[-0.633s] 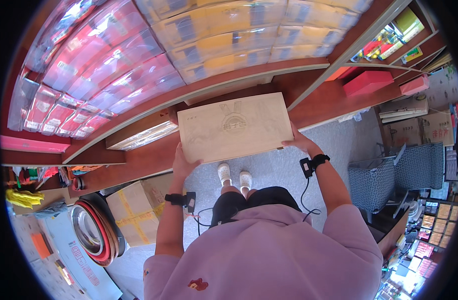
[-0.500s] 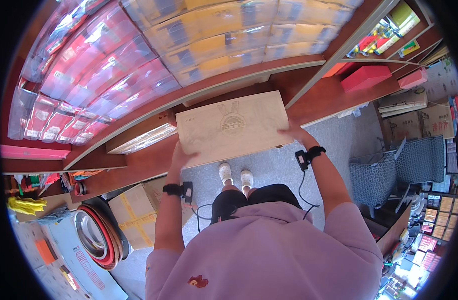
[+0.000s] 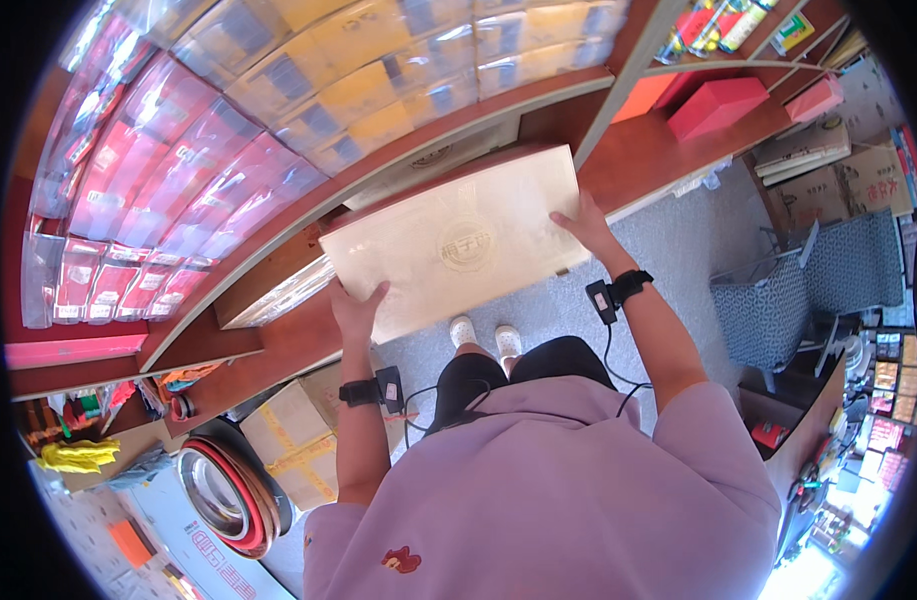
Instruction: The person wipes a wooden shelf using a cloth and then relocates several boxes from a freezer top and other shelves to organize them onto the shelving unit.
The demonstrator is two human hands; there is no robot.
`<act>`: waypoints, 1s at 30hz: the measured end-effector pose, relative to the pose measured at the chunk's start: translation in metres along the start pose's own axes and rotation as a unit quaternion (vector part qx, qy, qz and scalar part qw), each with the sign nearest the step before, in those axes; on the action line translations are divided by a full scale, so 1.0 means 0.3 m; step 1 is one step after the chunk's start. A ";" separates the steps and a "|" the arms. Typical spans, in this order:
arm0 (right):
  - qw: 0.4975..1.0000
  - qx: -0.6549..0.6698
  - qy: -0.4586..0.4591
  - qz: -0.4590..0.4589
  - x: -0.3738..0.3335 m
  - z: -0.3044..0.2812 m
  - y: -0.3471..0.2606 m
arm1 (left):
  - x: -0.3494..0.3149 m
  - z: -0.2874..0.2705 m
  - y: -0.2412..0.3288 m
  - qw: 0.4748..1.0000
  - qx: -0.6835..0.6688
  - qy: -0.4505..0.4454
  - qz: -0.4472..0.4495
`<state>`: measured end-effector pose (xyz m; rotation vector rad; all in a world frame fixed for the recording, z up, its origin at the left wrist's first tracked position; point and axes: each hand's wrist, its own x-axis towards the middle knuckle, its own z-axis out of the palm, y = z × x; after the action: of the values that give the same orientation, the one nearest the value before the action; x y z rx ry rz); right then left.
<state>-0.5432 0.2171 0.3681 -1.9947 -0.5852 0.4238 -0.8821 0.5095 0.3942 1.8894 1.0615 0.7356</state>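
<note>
A wide cream box (image 3: pixel 408 255) with a round emblem on its face is held level in front of me at the lower shelf. Dark red shows along its far edge. My left hand (image 3: pixel 358 308) grips the near left corner, thumb lying on top and the other fingers hidden beneath or behind. At the right end, my right hand (image 3: pixel 584 228) holds the side with its thumb on the face; its other fingers are hidden too. Just beyond the box, another pale box (image 3: pixel 433 160) with an emblem sits in the shelf compartment.
Stacks of red packets (image 3: pixel 148 180) and yellow packets (image 3: pixel 378 75) in clear wrap fill the upper shelf. A red box (image 3: pixel 716 106) lies on the shelf at the right. Cardboard boxes (image 3: pixel 293 430) and round trays (image 3: pixel 216 490) stand left of my legs; a patterned chair (image 3: pixel 763 310) is at the right.
The box has tilted and shifted a little toward the shelf, its left end lower in view, and its dark red far edge now shows. Both hands keep hold; the whole view has turned slightly.
</note>
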 end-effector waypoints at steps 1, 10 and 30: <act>0.998 -0.031 0.022 -0.045 0.017 -0.007 -0.015 | 0.009 -0.005 0.040 1.000 0.002 -0.006 0.004; 0.989 -0.021 0.093 -0.113 0.190 0.059 -0.113 | 0.156 0.007 0.103 0.996 -0.009 0.062 0.071; 0.996 -0.023 0.067 -0.055 0.197 0.199 0.022 | 0.084 0.073 0.002 0.995 -0.088 0.035 0.034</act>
<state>-0.5240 0.2906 0.3317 -2.0058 -0.6217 0.2083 -0.8528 0.5232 0.3863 1.7661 0.9467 0.9092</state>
